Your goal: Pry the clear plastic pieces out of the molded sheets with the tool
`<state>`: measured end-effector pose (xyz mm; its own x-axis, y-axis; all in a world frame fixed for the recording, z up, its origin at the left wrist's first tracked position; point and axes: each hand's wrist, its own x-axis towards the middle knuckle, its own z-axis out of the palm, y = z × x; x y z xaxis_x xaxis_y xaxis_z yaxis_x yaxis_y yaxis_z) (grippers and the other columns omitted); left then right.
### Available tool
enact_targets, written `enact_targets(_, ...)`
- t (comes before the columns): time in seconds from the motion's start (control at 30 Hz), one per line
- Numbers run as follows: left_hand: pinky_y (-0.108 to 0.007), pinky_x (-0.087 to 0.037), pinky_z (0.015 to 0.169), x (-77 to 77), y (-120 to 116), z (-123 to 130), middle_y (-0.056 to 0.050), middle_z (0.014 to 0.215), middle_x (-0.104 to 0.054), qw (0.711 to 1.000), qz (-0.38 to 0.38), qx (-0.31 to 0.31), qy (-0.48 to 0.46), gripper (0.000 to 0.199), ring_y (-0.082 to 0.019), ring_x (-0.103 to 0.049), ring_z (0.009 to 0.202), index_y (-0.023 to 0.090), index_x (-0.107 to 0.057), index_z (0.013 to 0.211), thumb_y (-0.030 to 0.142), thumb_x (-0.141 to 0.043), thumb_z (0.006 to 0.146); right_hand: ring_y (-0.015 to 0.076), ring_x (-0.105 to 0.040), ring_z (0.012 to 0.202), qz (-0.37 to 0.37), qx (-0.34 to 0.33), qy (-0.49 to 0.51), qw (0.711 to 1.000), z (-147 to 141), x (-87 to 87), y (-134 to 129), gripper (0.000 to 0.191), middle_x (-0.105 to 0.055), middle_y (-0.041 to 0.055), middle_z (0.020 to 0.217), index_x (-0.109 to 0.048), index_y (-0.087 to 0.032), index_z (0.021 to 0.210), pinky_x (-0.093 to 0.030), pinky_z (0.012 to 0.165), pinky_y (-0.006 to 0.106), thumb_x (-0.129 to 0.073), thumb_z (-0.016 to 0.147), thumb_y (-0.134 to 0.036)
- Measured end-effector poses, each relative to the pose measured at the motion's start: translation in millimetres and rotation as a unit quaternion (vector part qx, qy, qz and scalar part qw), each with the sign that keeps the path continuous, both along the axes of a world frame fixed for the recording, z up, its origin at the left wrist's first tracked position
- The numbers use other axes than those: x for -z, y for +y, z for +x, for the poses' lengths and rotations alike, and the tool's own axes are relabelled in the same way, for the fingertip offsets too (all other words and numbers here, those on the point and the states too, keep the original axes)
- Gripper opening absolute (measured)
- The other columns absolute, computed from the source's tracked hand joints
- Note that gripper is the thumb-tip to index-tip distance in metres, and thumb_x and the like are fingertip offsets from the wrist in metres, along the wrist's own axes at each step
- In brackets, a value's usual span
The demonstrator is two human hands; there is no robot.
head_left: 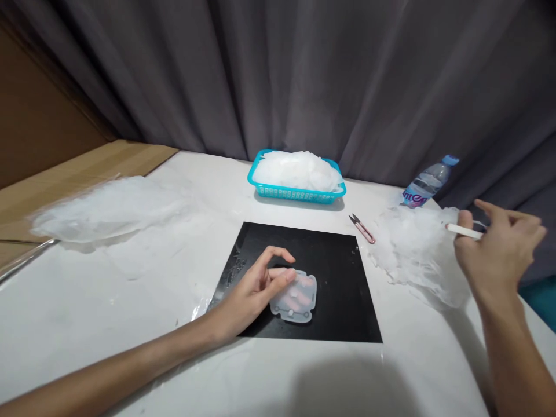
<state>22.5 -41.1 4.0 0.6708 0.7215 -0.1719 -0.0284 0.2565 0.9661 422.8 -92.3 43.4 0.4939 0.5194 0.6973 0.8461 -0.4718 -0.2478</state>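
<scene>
My left hand (269, 278) holds a small translucent, rounded-square plastic piece (294, 298) above a black mat (334, 260). The thumb rests on its upper left edge, and fingers show pinkish through it from underneath. Small round marks and slots run along the piece's lower edge. Over at the right, my right hand (499, 249) is raised, gripping a thin white stick-like tool (464, 231) by the thumb, with other fingers partly extended. Below and left of that hand lies a pile of thin translucent white pieces (408, 249).
A blue basket (299, 194) full of white translucent pieces stands at the back. Thread snips (362, 229) lie right of the mat. A water bottle (428, 182) leans behind the right pile. Another white translucent heap (108, 211) lies at left beside cardboard (143, 152). A grey curtain (304, 75) hangs behind.
</scene>
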Motion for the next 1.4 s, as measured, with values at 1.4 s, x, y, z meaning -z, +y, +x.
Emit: enact_targets(1.4, -0.020, -0.036, 0.051, 8.3, 4.4, 3.3, 0.008, 0.064, -0.057, 0.989, 0.115, -0.077, 0.057, 0.037, -0.011, -0.051, 0.054, 0.022, -0.050, 0.106, 0.047, -0.073, 0.093, 0.0199, -0.058, 0.078, -0.112, -0.567, 0.176, 0.797, -177.4, 55.2, -3.6, 0.023, -0.062, 0.0026, 0.077, -0.064, -0.022, 0.085, -0.049, 0.069, 0.033, -0.058, 0.106, -0.029)
